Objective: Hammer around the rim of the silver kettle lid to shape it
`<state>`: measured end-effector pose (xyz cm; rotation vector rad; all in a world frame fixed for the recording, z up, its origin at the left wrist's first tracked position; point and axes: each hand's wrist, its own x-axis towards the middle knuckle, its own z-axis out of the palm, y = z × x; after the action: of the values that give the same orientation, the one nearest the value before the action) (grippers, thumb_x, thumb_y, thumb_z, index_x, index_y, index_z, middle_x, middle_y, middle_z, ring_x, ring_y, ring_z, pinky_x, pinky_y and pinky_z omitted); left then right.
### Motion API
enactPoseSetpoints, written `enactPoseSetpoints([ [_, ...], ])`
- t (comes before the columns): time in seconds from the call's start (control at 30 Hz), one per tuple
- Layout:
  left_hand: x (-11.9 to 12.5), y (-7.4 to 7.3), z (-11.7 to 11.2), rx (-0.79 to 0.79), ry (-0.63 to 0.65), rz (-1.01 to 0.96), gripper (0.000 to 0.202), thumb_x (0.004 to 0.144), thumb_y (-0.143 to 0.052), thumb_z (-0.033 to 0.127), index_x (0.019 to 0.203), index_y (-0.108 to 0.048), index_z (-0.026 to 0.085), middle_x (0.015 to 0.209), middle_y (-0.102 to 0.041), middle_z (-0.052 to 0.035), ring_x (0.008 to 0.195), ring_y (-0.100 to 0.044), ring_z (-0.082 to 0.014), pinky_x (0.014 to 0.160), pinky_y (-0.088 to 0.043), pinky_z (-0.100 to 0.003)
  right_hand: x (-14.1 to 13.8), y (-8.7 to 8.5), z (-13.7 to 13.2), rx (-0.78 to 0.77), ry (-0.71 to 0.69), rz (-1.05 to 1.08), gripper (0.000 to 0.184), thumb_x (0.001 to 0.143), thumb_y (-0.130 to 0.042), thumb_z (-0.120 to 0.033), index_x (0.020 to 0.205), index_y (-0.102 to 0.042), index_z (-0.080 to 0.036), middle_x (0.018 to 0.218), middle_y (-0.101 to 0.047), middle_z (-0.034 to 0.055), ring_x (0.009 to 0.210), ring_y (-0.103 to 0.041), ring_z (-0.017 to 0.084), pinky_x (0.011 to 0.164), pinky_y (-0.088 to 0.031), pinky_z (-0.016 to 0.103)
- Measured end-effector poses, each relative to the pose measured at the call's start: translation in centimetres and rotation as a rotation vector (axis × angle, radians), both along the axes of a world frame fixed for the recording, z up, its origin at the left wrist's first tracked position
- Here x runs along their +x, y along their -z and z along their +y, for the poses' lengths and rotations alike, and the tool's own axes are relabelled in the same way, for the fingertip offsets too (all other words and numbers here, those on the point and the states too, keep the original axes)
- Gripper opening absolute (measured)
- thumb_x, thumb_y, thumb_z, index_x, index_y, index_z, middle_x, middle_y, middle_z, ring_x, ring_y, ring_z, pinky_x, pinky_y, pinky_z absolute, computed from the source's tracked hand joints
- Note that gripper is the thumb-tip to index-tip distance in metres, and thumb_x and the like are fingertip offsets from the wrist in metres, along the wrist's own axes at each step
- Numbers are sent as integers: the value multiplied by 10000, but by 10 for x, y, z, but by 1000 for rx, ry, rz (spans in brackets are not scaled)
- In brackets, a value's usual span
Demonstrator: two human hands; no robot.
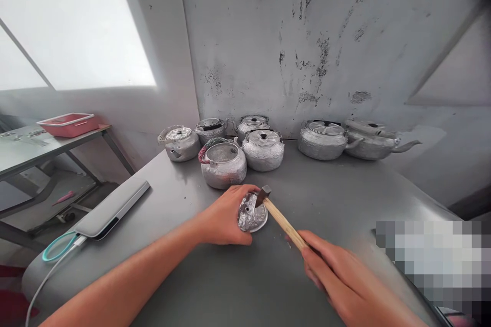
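My left hand [230, 217] grips a dented silver kettle lid [249, 217] by its edge, tilted above the grey table. A small hole shows near the middle of the lid. My right hand [326, 265] is closed round the wooden handle of a hammer [284, 222]. The hammer's dark metal head is at the lid's upper right; whether it touches the surface I cannot tell. Just behind the lid stands a lidless silver kettle [224, 171] with a red and green wrapped handle.
Several more silver kettles [264, 153] line the back of the table [307, 199] against the stained wall. A white power bank [113, 209] with a cable lies on the left. Further left, a pink basket [71, 125] sits on another table. A blurred-out object [433, 260] is at right.
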<state>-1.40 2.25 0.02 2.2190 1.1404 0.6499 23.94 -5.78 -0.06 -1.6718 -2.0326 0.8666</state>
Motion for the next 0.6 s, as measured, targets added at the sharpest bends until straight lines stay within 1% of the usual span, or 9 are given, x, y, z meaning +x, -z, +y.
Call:
enactPoseSetpoints([
  [0.07,-1,-1,-1,-8,29,12,910,574,-740,185,1423,-418,233,1419,-511,-81,1321,-480,-301,1136,-390,-395,1,-1,-1,36,-34,17,354,1001,-306,-461,888,-595,-291,871,-745,35,765,-685,211,640,-515,282],
  [0.1,-1,-1,-1,-9,39,18,914,581,-752,194,1430,-416,240,1448,-490,-82,1346,-458,-303,1153,-371,-405,1,-3,-1,56,-53,23,347,994,-320,-455,856,-592,-288,827,-740,34,707,-672,207,602,-505,280],
  [0.17,0,-1,-2,-1,38,30,903,609,-789,254,1434,-422,253,1497,-447,-85,1386,-414,-309,1171,-348,-426,-3,-7,-1,78,-80,23,344,985,-349,-424,775,-584,-288,664,-691,14,560,-615,197,507,-457,281],
  [0.23,1,-1,-3,33,-7,56,860,644,-804,337,1421,-443,259,1502,-443,-88,1398,-393,-318,1175,-337,-451,-9,-12,-2,90,-75,22,336,979,-384,-382,732,-592,-288,561,-636,-5,480,-568,190,469,-425,283],
  [0.33,2,0,-6,88,-122,109,800,676,-793,406,1393,-473,255,1411,-516,-94,1351,-432,-335,1156,-347,-484,-14,-14,-4,116,-50,29,325,972,-413,-350,715,-603,-287,551,-630,-12,466,-562,185,477,-424,282],
  [0.4,1,1,-7,81,-167,130,793,669,-799,438,1376,-485,259,1351,-550,-90,1301,-475,-345,1126,-377,-493,-15,-11,-5,114,-39,25,320,969,-417,-356,718,-603,-288,547,-622,-19,465,-562,184,477,-425,277],
  [0.47,0,1,-7,54,-183,126,814,649,-814,448,1371,-483,268,1334,-554,-84,1274,-500,-346,1097,-407,-484,-14,-6,-5,106,-36,25,306,959,-425,-375,725,-603,-290,538,-610,-22,460,-562,188,460,-420,275],
  [0.6,-2,2,-5,25,-195,77,843,610,-845,403,1361,-478,288,1340,-536,-65,1240,-537,-313,1066,-442,-439,-12,1,-5,99,-57,37,300,968,-419,-404,771,-615,-290,561,-620,-22,480,-577,187,460,-432,263],
])
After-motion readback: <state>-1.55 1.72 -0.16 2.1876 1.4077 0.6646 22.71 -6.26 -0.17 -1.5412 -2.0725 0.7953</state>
